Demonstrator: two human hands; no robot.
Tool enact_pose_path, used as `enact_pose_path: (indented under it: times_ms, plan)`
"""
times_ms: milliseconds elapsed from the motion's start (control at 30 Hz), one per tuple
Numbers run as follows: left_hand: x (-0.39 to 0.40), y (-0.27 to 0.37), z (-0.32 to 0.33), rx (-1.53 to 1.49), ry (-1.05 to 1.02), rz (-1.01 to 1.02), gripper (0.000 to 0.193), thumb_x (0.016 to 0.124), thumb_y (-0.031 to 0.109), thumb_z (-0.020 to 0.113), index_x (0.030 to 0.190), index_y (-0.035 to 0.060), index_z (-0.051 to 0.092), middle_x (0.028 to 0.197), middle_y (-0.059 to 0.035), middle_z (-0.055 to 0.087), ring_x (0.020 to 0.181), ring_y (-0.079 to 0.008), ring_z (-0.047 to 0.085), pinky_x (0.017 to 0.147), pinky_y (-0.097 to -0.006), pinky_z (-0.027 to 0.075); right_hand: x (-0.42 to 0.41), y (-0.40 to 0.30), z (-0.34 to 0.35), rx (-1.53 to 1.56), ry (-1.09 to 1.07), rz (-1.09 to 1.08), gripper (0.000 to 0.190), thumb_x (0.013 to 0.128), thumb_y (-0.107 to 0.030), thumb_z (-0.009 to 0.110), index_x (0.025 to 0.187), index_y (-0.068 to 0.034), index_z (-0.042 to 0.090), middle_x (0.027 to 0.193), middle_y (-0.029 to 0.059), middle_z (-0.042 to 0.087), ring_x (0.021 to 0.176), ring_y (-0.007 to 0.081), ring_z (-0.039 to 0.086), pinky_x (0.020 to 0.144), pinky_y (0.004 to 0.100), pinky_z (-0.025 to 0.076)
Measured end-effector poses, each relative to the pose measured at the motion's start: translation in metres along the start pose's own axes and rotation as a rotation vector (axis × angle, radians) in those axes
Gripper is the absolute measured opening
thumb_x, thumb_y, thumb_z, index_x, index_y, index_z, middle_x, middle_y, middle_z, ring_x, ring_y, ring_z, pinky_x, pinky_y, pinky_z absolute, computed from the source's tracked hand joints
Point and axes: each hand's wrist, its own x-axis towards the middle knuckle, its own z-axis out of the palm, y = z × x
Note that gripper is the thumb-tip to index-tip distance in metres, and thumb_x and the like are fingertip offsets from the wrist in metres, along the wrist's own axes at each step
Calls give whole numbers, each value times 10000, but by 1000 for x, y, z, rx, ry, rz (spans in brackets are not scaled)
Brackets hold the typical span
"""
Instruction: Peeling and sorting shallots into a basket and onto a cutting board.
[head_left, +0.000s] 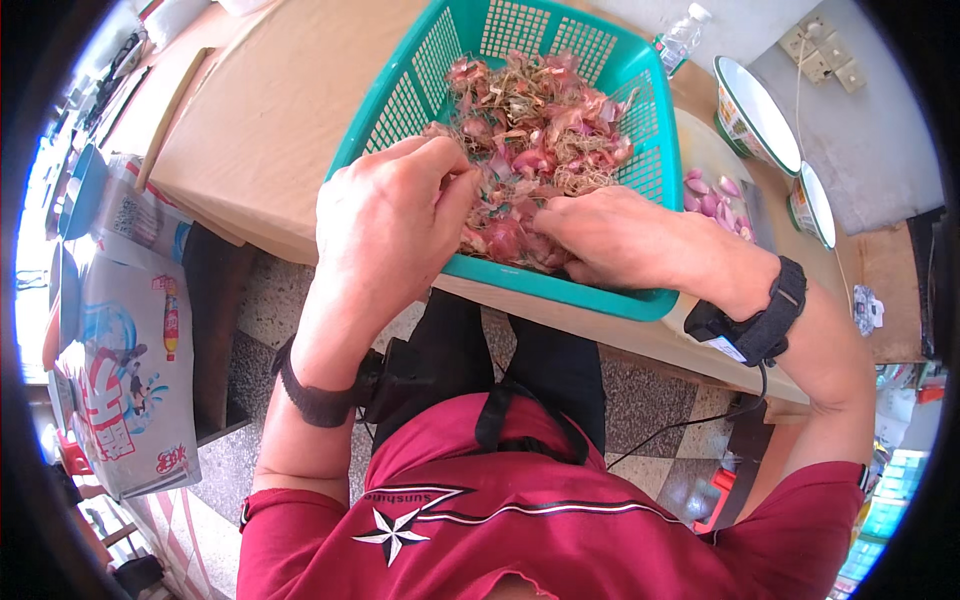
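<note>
A green plastic basket (559, 290) with mesh walls stands before me, holding a heap of shallots, dry papery skins and root tufts (536, 127). Over its near left side, my left hand (394, 206) has thumb and fingertips drawn together; what lies between them is hidden. My right hand (619, 232) reaches over the near right part, its fingers curled down among the skins, and its grip is hidden too. A reddish shallot (504, 240) lies between the hands. Right of the basket, several peeled pink shallots (716, 201) rest on a pale round board (709, 142) beside a knife blade (757, 214).
Two enamel bowls, one large (757, 112) and one small (814, 204), lean by the wall. Behind the basket's right corner stands a plastic bottle (681, 37). A printed carton (139, 360) sits at left below the table (262, 135). Cables run from my wrist straps.
</note>
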Motion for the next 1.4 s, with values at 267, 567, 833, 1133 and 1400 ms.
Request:
enact_pose_path:
  times_ms: [267, 567, 833, 1133, 1400]
  plan:
    - [0, -2, 0, 14, -37, -3, 144, 808, 189, 625, 771, 49, 628, 757, -106, 639, 710, -322, 633, 642, -406, 499, -21, 8, -17, 249, 351, 69, 269, 786, -120, 606, 1028, -5, 574, 859, 142, 630, 815, 283, 619, 740, 367, 489]
    - [17, 19, -11, -99, -338, -76, 255, 811, 128, 638, 1036, 7, 638, 786, -166, 664, 736, -260, 664, 654, -335, 502, -26, -12, -11, 693, 594, 155, 239, 860, -147, 614, 1044, 5, 605, 869, 86, 663, 812, 153, 615, 717, 307, 492]
    - [27, 24, 9, -491, -471, -184, 362, 800, 18, 606, 1161, 7, 598, 870, -113, 687, 752, -118, 627, 638, -267, 506, -24, -23, 6, 1006, 700, 229, 228, 878, -77, 596, 1090, 0, 630, 891, 52, 674, 769, 83, 613, 610, 258, 489]
    - [29, 17, 15, -663, -476, -163, 422, 754, -16, 663, 1169, 51, 623, 785, -42, 645, 719, -79, 601, 617, -229, 487, -14, -15, 23, 662, 829, 140, 329, 759, 10, 533, 1077, 21, 617, 923, 205, 668, 834, 337, 664, 749, 387, 509]
    - [29, 13, 14, -830, -375, -264, 306, 804, -18, 658, 1105, 20, 617, 903, -56, 634, 764, -89, 618, 629, -194, 506, -23, -26, 19, 528, 800, 252, 293, 767, -27, 543, 1039, 20, 640, 888, 221, 668, 870, 360, 657, 775, 407, 510]
